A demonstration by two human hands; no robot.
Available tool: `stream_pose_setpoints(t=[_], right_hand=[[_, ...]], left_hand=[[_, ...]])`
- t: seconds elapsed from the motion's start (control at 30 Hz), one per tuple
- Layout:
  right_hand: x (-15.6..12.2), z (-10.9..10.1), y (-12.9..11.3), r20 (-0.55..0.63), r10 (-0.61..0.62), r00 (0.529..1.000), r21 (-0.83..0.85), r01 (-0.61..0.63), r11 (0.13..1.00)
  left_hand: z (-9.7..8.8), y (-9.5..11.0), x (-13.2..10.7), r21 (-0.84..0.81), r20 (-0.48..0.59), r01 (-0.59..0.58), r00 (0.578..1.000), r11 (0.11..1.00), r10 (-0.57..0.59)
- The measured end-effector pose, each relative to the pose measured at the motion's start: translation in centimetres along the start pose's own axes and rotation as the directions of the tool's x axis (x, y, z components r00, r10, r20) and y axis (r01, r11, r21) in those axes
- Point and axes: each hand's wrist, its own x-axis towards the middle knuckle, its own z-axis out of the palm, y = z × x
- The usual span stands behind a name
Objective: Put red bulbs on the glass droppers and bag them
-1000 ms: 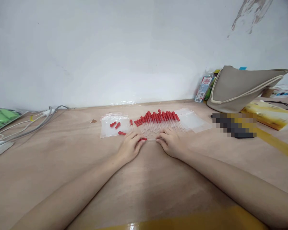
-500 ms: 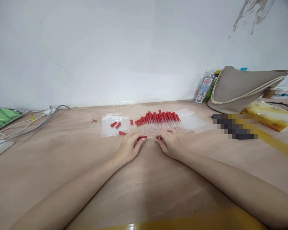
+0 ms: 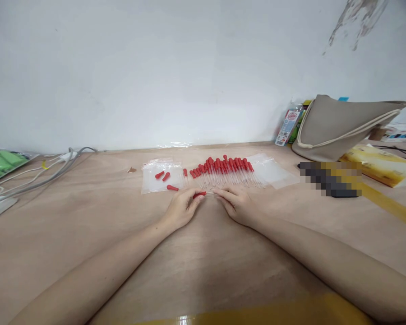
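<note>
My left hand (image 3: 184, 205) is closed around a red rubber dropper bulb (image 3: 199, 194), whose open end points right. In my right hand (image 3: 236, 203), the fingertips pinch a thin clear glass dropper tube (image 3: 209, 193). The tube's left end meets the mouth of the bulb; how far it sits inside is too small to tell. Just beyond my hands lies a row of assembled droppers (image 3: 223, 167), red bulbs away from me and clear tubes towards me. Three loose red bulbs (image 3: 172, 188) lie on and by a clear plastic bag (image 3: 150, 184) to the left.
More clear bags (image 3: 274, 171) lie right of the droppers. Farther right are a blurred dark object (image 3: 334, 183), a grey bag (image 3: 345, 126), a carton (image 3: 288, 124) and a yellow packet (image 3: 382, 164). Cables (image 3: 54, 180) and a green package (image 3: 5, 162) lie at left.
My right fingers have shifted slightly left along the tube, closer to the bulb, and stretched out straighter. My left hand has stayed almost in place with the bulb.
</note>
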Motion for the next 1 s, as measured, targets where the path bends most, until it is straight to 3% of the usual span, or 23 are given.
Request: stream_pose_setpoints(t=[0.37, 0.7, 0.9, 1.0], right_hand=[[-0.2, 0.0, 1.2, 0.039, -0.199, 0.979, 0.037, 0.198, 0.980], [0.2, -0.8, 0.3, 0.172, -0.183, 0.968, -0.160, 0.210, 0.964], [0.7, -1.1, -0.3, 0.232, -0.088, 0.969, -0.155, 0.126, 0.980], [0.8, -1.2, -0.4, 0.273, -0.050, 0.961, -0.117, 0.085, 0.989]], left_hand=[[-0.1, 0.2, -0.4, -0.061, 0.021, -0.084, 0.996, 0.995, 0.086], [0.1, 0.0, -0.4, 0.082, 0.049, -0.236, 0.971, 0.968, 0.233], [0.1, -0.4, -0.6, 0.024, 0.017, -0.109, 0.994, 0.994, 0.109], [0.1, -0.4, -0.6, 0.045, 0.016, -0.132, 0.991, 0.990, 0.132]])
